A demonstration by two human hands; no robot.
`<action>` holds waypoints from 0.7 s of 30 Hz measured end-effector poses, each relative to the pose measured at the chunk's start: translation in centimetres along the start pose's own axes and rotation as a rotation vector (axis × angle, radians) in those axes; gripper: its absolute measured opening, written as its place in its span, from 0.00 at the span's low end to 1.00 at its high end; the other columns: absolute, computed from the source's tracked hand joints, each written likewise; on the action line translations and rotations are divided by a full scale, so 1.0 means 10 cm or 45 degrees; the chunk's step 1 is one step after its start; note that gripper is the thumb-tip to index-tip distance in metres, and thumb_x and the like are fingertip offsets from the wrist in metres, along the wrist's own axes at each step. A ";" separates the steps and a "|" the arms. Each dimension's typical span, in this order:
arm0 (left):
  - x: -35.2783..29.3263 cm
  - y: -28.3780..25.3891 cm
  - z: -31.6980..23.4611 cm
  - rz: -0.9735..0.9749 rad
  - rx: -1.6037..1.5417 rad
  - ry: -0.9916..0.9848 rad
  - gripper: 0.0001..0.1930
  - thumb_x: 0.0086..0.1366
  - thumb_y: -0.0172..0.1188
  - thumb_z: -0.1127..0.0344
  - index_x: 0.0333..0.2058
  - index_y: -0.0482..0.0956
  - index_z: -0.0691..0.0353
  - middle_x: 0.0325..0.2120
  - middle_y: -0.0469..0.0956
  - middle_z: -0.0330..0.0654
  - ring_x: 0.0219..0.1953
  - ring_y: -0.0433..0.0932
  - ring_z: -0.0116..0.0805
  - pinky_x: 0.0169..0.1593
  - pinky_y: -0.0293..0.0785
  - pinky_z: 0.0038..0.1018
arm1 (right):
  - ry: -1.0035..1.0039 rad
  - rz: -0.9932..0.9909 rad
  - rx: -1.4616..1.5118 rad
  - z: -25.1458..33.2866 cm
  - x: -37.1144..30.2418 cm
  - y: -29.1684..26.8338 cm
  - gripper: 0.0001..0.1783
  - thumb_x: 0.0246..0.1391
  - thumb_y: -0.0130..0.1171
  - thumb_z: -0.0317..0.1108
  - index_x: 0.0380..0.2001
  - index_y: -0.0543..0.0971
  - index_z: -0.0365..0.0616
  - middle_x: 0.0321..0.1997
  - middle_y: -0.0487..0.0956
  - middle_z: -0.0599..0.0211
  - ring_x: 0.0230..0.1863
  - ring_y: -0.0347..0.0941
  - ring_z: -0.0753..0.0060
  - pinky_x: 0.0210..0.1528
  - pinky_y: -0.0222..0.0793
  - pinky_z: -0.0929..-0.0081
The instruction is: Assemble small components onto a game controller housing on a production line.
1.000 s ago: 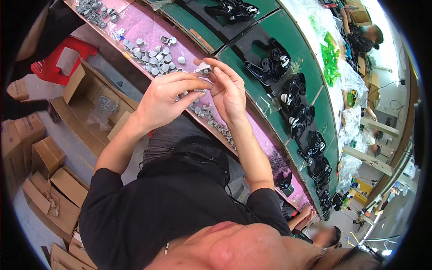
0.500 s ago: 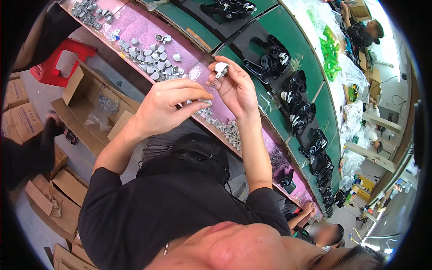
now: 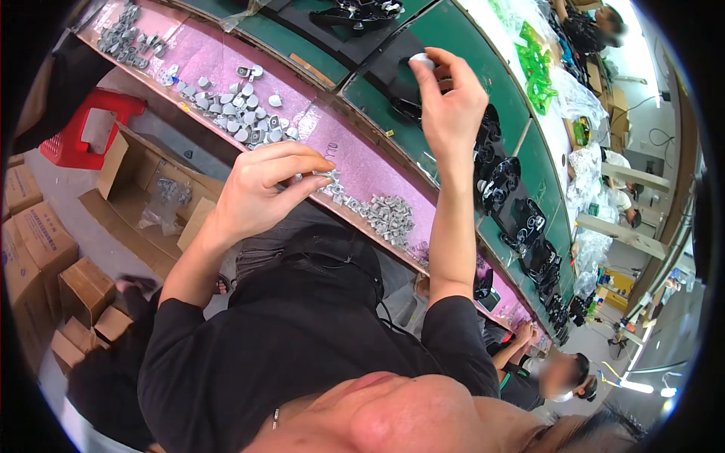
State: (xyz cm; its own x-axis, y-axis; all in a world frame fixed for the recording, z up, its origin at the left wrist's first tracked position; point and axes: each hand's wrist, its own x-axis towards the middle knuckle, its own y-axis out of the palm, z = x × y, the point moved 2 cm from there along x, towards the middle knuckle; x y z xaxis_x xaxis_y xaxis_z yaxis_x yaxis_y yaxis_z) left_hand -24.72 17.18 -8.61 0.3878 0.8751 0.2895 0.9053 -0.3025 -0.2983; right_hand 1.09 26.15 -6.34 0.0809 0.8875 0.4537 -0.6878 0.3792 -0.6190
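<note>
My right hand (image 3: 455, 98) reaches over the green conveyor and pinches a small grey-white cap (image 3: 423, 60) between thumb and fingertips. A black plastic housing (image 3: 406, 110) lies partly hidden under that hand. My left hand (image 3: 264, 185) hovers over the pink work strip's near edge, its thumb and fingers closed on a small grey fitting (image 3: 329, 177), mostly covered. Left of it, loose grey-white caps (image 3: 245, 106) are spread on the pink strip (image 3: 215, 49). A heap of small grey metal fittings (image 3: 389, 217) sits to its right. Springs (image 3: 332, 151) lie between the hands.
More black housings (image 3: 521, 219) line the green conveyor (image 3: 445, 30). An open carton (image 3: 136, 204) and a red stool (image 3: 94, 128) stand on the floor at left. Another person (image 3: 551, 377) works farther along the bench; a dark-clothed person (image 3: 113, 392) is at lower left.
My right hand has moved away from me, from above the pink strip to over the conveyor, with the cap in it. My left hand stays near the strip's edge, still pinching.
</note>
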 end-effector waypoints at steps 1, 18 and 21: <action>-0.01 0.00 0.00 0.009 -0.006 0.004 0.09 0.60 0.72 0.77 0.41 0.88 0.66 0.36 0.86 0.44 0.33 0.84 0.35 0.36 0.80 0.28 | 0.006 -0.006 -0.007 -0.03 0.01 -0.04 0.13 0.57 0.71 0.35 0.43 0.85 0.39 0.39 0.85 0.59 0.36 0.81 0.60 0.41 0.77 0.65; -0.08 0.11 0.00 0.072 -0.031 0.024 0.09 0.60 0.71 0.77 0.41 0.88 0.66 0.37 0.87 0.44 0.36 0.86 0.39 0.40 0.82 0.30 | -0.287 0.236 -0.624 -0.01 -0.74 0.43 0.12 0.57 0.71 0.32 0.44 0.84 0.44 0.48 0.84 0.68 0.38 0.85 0.59 0.36 0.80 0.64; -0.10 0.12 0.00 0.091 -0.051 0.034 0.09 0.60 0.72 0.76 0.40 0.88 0.66 0.36 0.86 0.45 0.37 0.86 0.41 0.40 0.83 0.31 | -0.317 0.175 -0.356 0.14 -0.75 0.44 0.11 0.56 0.70 0.29 0.43 0.85 0.45 0.47 0.84 0.67 0.35 0.85 0.59 0.35 0.81 0.64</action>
State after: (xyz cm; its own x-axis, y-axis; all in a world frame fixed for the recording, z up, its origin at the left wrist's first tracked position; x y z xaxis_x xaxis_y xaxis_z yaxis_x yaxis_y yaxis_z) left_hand -23.97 15.94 -9.26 0.4554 0.8405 0.2936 0.8813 -0.3788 -0.2825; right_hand -3.59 20.82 -11.54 -0.1988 0.8573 0.4748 -0.4543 0.3487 -0.8198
